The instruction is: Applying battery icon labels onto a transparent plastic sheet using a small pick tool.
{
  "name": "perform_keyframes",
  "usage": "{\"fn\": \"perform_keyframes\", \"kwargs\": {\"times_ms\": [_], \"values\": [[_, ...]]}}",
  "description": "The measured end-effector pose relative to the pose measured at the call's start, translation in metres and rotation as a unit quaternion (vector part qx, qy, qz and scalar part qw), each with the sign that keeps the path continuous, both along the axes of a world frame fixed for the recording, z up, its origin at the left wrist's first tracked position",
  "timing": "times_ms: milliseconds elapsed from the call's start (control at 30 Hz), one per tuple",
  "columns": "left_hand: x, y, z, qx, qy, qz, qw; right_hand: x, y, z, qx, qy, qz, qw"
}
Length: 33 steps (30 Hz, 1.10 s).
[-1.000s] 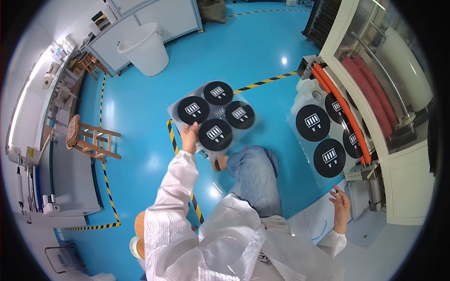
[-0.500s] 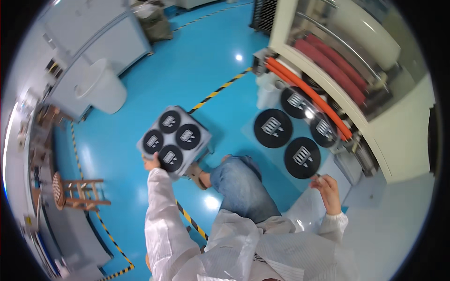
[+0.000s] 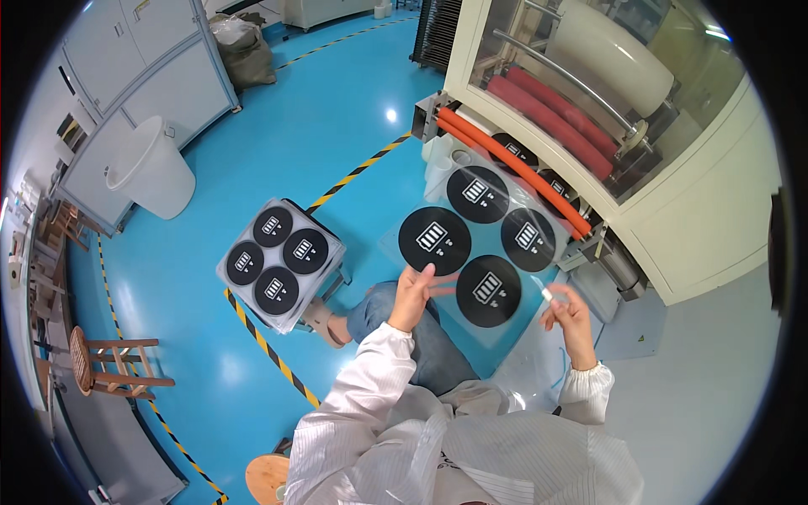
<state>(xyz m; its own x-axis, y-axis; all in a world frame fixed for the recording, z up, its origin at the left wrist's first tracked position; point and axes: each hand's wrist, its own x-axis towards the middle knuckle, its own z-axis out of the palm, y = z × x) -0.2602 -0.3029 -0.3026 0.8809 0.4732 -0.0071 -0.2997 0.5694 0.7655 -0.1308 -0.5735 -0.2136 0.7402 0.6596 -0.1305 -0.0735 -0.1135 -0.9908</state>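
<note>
The left hand [image 3: 410, 301] grips the near left edge of a clear sheet [image 3: 481, 238], its thumb on top and its fingers underneath, showing faintly through the film; the thumb tip lies at the lower edge of the leftmost of four black discs [image 3: 434, 241], each bearing a white battery shape; the right hand [image 3: 571, 324] is just beside the sheet's near right edge; its fingers pinch a small white tool [image 3: 547, 295], its thin tip pointing up and left toward the sheet; whether tip and sheet touch, I cannot tell.

The sheet spreads above the blue floor [image 3: 252, 160], in front of a cream machine [image 3: 661, 240]; its far right side reaches the orange rollers [image 3: 515, 170], and more black discs show behind these; red rollers [image 3: 551, 126] and a big white roll [image 3: 610, 55] sit higher up, behind the machine's window.

To the left, apart from the left hand, a small table [image 3: 340, 279] bears a stack [image 3: 275, 263], four black discs face up on top; farther off stand a white bin [image 3: 156, 181] and a wooden stool [image 3: 118, 370]; yellow and black tape [image 3: 362, 174] crosses the floor.
</note>
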Motion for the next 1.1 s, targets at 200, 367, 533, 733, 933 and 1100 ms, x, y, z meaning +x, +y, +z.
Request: {"fn": "perform_keyframes", "kwargs": {"times_ms": [200,367,533,733,933,1100], "values": [[-0.010,-0.014,0.002,0.103,0.079,0.102,0.986,-0.014,0.092,0.001,0.142,-0.124,0.046,0.981],[-0.025,-0.016,-0.013,0.286,0.119,0.187,0.932,-0.073,0.203,-0.016,0.080,-0.381,0.112,0.914],[-0.039,-0.020,0.006,0.315,0.109,0.236,0.913,-0.092,0.237,-0.038,0.084,-0.385,0.096,0.914],[-0.066,-0.007,-0.027,0.166,0.125,0.192,0.959,-0.102,0.234,-0.037,0.070,-0.185,0.028,0.980],[-0.075,-0.013,0.001,-0.109,-0.011,0.143,0.984,-0.111,0.231,-0.051,0.133,-0.195,0.027,0.971],[-0.072,-0.011,-0.018,-0.047,0.121,0.284,0.950,-0.097,0.184,-0.065,0.155,-0.084,-0.078,0.981]]}}
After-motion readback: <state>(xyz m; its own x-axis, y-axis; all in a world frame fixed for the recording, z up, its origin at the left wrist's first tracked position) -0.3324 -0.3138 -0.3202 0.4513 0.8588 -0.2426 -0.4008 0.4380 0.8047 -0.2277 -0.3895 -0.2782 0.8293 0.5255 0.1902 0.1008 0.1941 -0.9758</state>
